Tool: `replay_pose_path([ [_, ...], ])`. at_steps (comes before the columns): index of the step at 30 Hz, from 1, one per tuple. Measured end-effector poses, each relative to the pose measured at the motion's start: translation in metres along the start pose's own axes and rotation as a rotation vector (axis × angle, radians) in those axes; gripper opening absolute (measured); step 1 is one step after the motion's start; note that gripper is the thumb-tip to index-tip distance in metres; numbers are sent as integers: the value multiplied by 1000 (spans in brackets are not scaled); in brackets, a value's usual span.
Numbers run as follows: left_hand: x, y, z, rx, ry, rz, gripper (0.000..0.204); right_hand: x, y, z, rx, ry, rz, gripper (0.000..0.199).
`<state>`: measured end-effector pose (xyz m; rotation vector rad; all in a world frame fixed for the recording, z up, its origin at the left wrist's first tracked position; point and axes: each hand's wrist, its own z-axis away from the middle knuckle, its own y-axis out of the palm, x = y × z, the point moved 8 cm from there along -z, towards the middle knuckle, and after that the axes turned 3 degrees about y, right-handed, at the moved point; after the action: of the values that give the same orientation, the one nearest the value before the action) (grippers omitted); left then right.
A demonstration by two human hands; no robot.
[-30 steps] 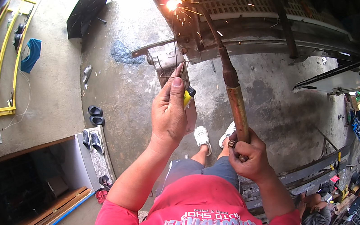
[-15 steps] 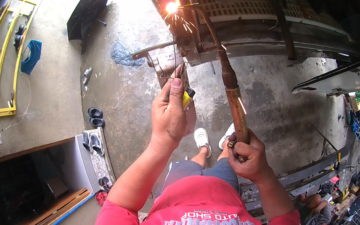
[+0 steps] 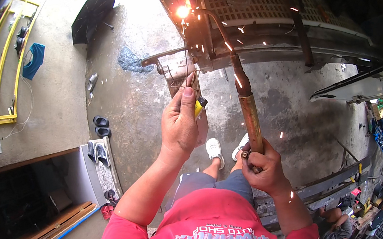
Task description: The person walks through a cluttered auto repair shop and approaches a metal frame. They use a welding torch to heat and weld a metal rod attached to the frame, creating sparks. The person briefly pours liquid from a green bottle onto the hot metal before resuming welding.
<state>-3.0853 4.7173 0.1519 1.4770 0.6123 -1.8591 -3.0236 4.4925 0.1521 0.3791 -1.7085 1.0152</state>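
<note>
My right hand [image 3: 265, 167] is closed round the brass handle of a gas welding torch [image 3: 250, 116]. Its thin bent neck reaches up to a bright flame at the edge of a metal vehicle body panel [image 3: 197, 34]. Between the thumb and fingers of my left hand [image 3: 178, 126] is a thin bent filler wire [image 3: 186, 55], its far end running up into the glow. A yellow lighter [image 3: 198, 107] with a black end is also tucked in this hand. Glare hides the joint itself, and sparks fly down and to the right.
A metal plate with a bar [image 3: 179, 63] lies beyond my left hand. Crumpled blue plastic [image 3: 134, 59] and an open black umbrella [image 3: 93, 16] are at the far left. Shoes [image 3: 101, 126] line the left wall. Another person [image 3: 333, 224] sits low at the bottom right, beside clutter.
Sparks now scatter wider, down past the torch and toward my right forearm. The torch neck has shifted slightly; both hands keep nearly the same place and hold.
</note>
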Motion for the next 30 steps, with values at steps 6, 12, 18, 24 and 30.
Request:
replay_pose_path([
  [6, -7, 5, 1, 2, 37, 0, 52, -2, -1, 2, -35, -15, -5, 18],
  [12, -6, 2, 1, -16, 23, -37, 51, 1, -1, 0, -19, -28, -5, 18],
  [18, 6, -4, -2, -6, -19, 3, 51, 1, -1, 0, -20, -51, -7, 18],
  [24, -8, 4, 3, -4, -17, 5, 51, 3, -3, 2, -19, -28, -3, 18],
  [30, -12, 6, 3, -20, 5, -19, 51, 3, -3, 3, -16, -29, 6, 17],
])
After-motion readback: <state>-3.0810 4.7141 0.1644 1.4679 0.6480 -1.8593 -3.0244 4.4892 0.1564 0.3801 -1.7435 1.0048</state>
